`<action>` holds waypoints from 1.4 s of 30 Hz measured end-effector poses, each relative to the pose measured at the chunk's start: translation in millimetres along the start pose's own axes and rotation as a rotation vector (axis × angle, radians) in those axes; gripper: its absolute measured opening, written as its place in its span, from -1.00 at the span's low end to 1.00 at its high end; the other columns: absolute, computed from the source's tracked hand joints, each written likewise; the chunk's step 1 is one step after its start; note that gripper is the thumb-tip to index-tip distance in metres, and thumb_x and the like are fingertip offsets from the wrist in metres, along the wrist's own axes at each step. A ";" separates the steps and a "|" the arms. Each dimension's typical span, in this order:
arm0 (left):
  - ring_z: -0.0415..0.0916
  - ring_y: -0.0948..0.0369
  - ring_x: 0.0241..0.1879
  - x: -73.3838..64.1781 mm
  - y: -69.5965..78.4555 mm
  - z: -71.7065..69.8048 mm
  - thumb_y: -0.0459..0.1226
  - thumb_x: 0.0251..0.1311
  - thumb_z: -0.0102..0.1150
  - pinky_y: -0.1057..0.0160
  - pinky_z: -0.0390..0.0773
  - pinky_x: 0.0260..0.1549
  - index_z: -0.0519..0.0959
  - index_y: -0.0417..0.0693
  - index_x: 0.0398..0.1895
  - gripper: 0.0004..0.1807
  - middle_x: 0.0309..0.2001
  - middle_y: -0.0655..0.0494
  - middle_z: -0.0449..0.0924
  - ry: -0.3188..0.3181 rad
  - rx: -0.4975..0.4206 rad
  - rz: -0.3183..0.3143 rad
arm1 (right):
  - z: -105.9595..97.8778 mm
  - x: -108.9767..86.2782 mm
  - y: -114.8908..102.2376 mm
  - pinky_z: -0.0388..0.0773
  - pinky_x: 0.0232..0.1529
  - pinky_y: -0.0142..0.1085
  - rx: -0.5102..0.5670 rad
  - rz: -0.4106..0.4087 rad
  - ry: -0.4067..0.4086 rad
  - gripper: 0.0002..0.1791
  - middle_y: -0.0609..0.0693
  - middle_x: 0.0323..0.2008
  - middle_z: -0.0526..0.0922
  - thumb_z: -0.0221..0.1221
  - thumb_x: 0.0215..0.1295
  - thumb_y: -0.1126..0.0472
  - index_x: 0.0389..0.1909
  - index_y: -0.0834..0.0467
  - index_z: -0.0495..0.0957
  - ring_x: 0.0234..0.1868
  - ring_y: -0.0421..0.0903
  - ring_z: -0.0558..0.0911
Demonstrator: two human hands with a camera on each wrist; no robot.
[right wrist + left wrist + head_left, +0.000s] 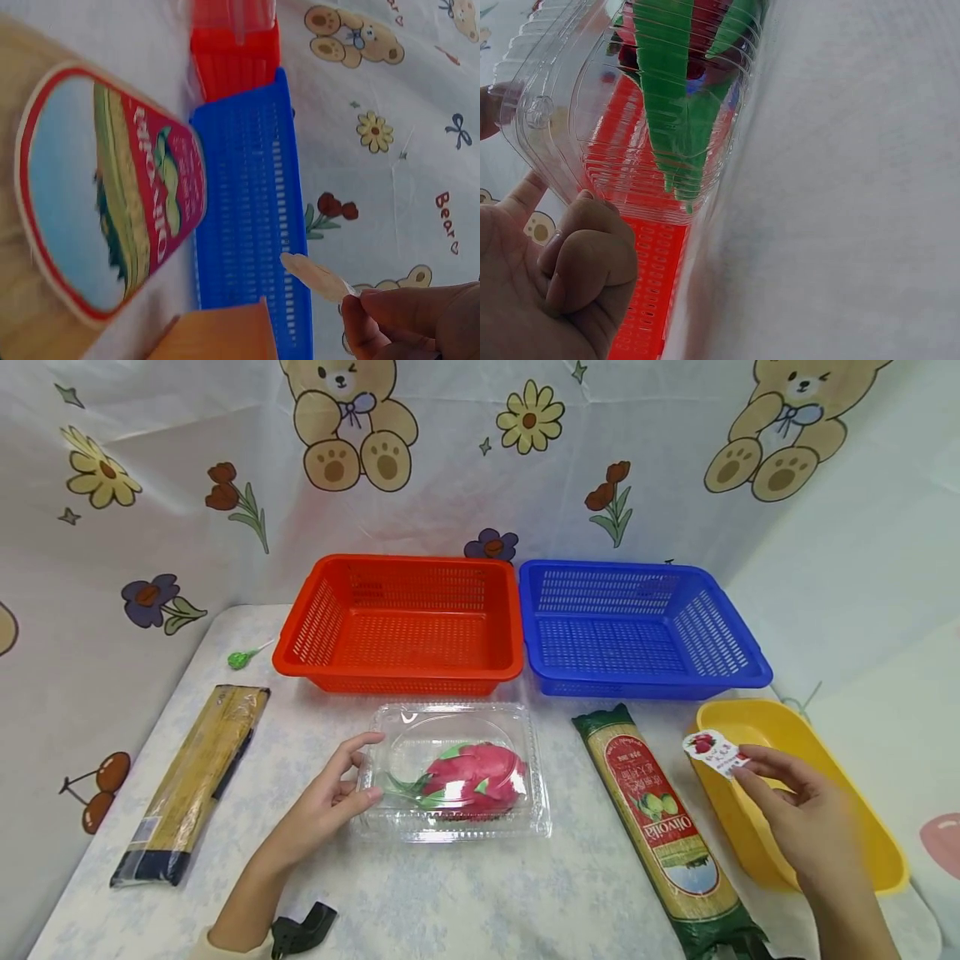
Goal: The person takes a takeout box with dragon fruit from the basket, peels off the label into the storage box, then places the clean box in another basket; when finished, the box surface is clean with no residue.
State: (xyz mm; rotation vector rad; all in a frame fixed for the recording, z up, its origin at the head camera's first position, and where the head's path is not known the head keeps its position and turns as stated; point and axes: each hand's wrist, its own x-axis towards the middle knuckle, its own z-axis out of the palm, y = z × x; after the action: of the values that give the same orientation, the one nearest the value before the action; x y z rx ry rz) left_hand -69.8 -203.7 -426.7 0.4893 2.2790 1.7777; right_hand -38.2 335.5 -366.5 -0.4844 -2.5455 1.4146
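A clear plastic clamshell box (457,831) with a pink dragon fruit (483,781) inside lies on the table, lid down. My left hand (330,797) holds the box at its left side, thumb near the front and index finger farther back; the other fingers are curled in the left wrist view (585,262). Over the rim of the yellow bin (806,727), my right hand (806,818) pinches a small white label (712,752) with a red fruit picture. The right wrist view shows that label (319,279) edge-on between thumb and fingertip.
A red basket (397,683) and a blue basket (652,685) stand side by side at the back. One spaghetti pack (660,827) lies left of the yellow bin, another pasta pack (191,777) at far left. Behind it lies a small green-headed item (240,658).
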 end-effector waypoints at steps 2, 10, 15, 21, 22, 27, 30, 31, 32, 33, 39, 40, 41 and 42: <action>0.60 -0.08 -0.46 0.2 -0.2 0.1 -0.33 0.42 0.16 0.20 0.47 -0.50 0.15 0.20 0.54 -0.30 -0.02 -0.15 0.11 0.000 -0.001 -0.003 | -9.6 4.6 9.1 0.51 -0.41 -0.58 -0.037 0.049 0.028 -0.59 -0.46 -0.30 0.63 0.33 0.37 0.07 0.20 0.06 0.63 -0.35 -0.38 0.59; 0.59 -0.07 -0.49 0.1 0.5 0.1 -0.37 0.41 0.16 0.21 0.46 -0.51 0.15 0.17 0.53 -0.29 -0.03 -0.13 0.10 0.002 0.002 0.008 | -30.0 23.1 40.4 0.46 -0.41 -0.62 -0.286 0.125 0.065 -0.42 -0.62 -0.45 0.51 0.28 0.38 -0.14 0.23 0.18 0.59 -0.27 -0.44 0.46; 0.63 -0.09 -0.44 1.9 1.6 -0.7 -0.37 0.42 0.15 0.18 0.49 -0.50 0.14 0.17 0.54 -0.30 -0.03 -0.14 0.11 -0.004 -0.003 0.007 | -37.8 31.3 51.8 0.44 -0.42 -0.59 -0.348 0.122 0.021 -0.38 -0.54 -0.44 0.55 0.24 0.41 -0.15 0.26 0.24 0.55 -0.20 -0.31 0.41; 0.65 -0.10 -0.41 2.5 3.2 -1.1 -0.36 0.42 0.15 0.18 0.52 -0.48 0.14 0.15 0.54 -0.30 -0.03 -0.15 0.13 -0.004 -0.002 0.015 | -40.3 36.8 61.5 0.43 -0.46 -0.53 -0.443 0.076 -0.041 -0.43 -0.04 -0.27 0.75 0.18 0.48 -0.06 0.26 0.30 0.52 -0.11 -0.05 0.50; 0.65 -0.10 -0.40 2.4 3.2 -1.1 -0.36 0.42 0.15 0.18 0.53 -0.47 0.14 0.15 0.54 -0.30 -0.03 -0.15 0.13 -0.005 -0.004 0.017 | -40.4 37.7 63.1 0.43 -0.48 -0.53 -0.456 0.076 -0.049 -0.44 0.07 -0.23 0.75 0.17 0.49 -0.04 0.26 0.31 0.51 -0.08 0.05 0.52; 0.65 -0.12 -0.38 1.7 1.7 -0.5 -0.37 0.43 0.14 0.17 0.54 -0.46 0.13 0.13 0.54 -0.30 -0.04 -0.15 0.12 -0.013 -0.016 0.018 | -43.1 42.3 72.1 0.49 -0.40 -0.32 -0.572 0.016 -0.112 -0.50 0.40 -0.05 0.67 0.17 0.50 0.06 0.23 0.36 0.49 -0.04 0.39 0.51; 0.65 -0.12 -0.38 1.1 0.6 0.0 -0.36 0.43 0.14 0.18 0.53 -0.45 0.13 0.15 0.54 -0.30 -0.03 -0.15 0.12 -0.013 -0.017 0.013 | -43.6 44.8 75.3 0.51 -0.28 0.02 -0.678 -0.035 -0.167 -0.51 0.42 -0.05 0.66 0.20 0.46 0.13 0.23 0.39 0.44 -0.10 0.44 0.52; 0.65 -0.12 -0.39 1.1 0.4 0.2 -0.36 0.43 0.14 0.18 0.53 -0.45 0.13 0.16 0.54 -0.30 -0.03 -0.15 0.12 -0.013 -0.018 0.011 | -43.2 45.4 75.7 0.48 -0.25 0.12 -0.717 -0.048 -0.182 -0.50 0.43 -0.06 0.66 0.20 0.45 0.16 0.24 0.40 0.42 -0.12 0.44 0.52; 0.65 -0.12 -0.38 1.1 0.1 0.3 -0.36 0.43 0.14 0.18 0.53 -0.45 0.14 0.16 0.54 -0.30 -0.03 -0.15 0.12 -0.013 -0.019 0.009 | -42.7 45.8 75.6 0.48 -0.22 0.19 -0.745 -0.052 -0.197 -0.49 0.44 -0.05 0.65 0.20 0.44 0.18 0.25 0.42 0.39 -0.15 0.43 0.53; 0.65 -0.12 -0.38 1.1 0.0 0.4 -0.36 0.43 0.14 0.18 0.53 -0.45 0.14 0.16 0.54 -0.30 -0.03 -0.16 0.13 -0.012 -0.020 0.009 | -42.1 46.1 75.1 0.46 -0.20 0.24 -0.771 -0.055 -0.210 -0.47 0.45 -0.04 0.64 0.20 0.42 0.20 0.27 0.43 0.36 -0.16 0.43 0.52; 0.66 -0.13 -0.36 0.9 1.1 0.2 -0.35 0.43 0.13 0.19 0.56 -0.43 0.13 0.17 0.54 -0.30 -0.02 -0.16 0.13 -0.007 -0.019 -0.003 | -42.3 44.2 61.2 0.50 -0.26 0.25 -0.851 -0.091 -0.230 -0.41 0.49 -0.10 0.61 0.23 0.39 0.20 0.28 0.45 0.29 -0.27 0.39 0.56; 0.66 -0.13 -0.36 0.9 1.5 0.1 -0.35 0.43 0.13 0.18 0.56 -0.43 0.13 0.17 0.54 -0.30 -0.02 -0.16 0.14 -0.006 -0.018 -0.004 | -43.1 43.3 57.5 0.52 -0.30 0.23 -0.860 -0.104 -0.220 -0.42 0.49 -0.12 0.62 0.24 0.38 0.21 0.27 0.45 0.30 -0.31 0.37 0.57; 0.66 -0.13 -0.36 0.7 1.9 -0.1 -0.35 0.43 0.13 0.18 0.56 -0.42 0.14 0.17 0.54 -0.30 -0.02 -0.16 0.14 -0.004 -0.018 -0.004 | -43.9 42.6 53.7 0.54 -0.33 0.21 -0.867 -0.121 -0.210 -0.42 0.49 -0.13 0.62 0.24 0.37 0.22 0.26 0.44 0.31 -0.35 0.34 0.57; 0.66 -0.13 -0.36 0.5 2.3 -0.3 -0.34 0.43 0.14 0.18 0.56 -0.43 0.14 0.17 0.54 -0.30 -0.02 -0.17 0.14 -0.002 -0.018 -0.003 | -44.9 42.2 49.7 0.56 -0.37 0.19 -0.873 -0.143 -0.200 -0.44 0.49 -0.15 0.63 0.25 0.35 0.23 0.24 0.44 0.33 -0.39 0.30 0.58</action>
State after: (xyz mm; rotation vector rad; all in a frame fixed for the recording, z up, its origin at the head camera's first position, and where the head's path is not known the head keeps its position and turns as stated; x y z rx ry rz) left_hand -70.1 -203.2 -424.3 0.4837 2.2593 1.7934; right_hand -53.7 410.9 -384.8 -0.2620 -3.1891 0.2439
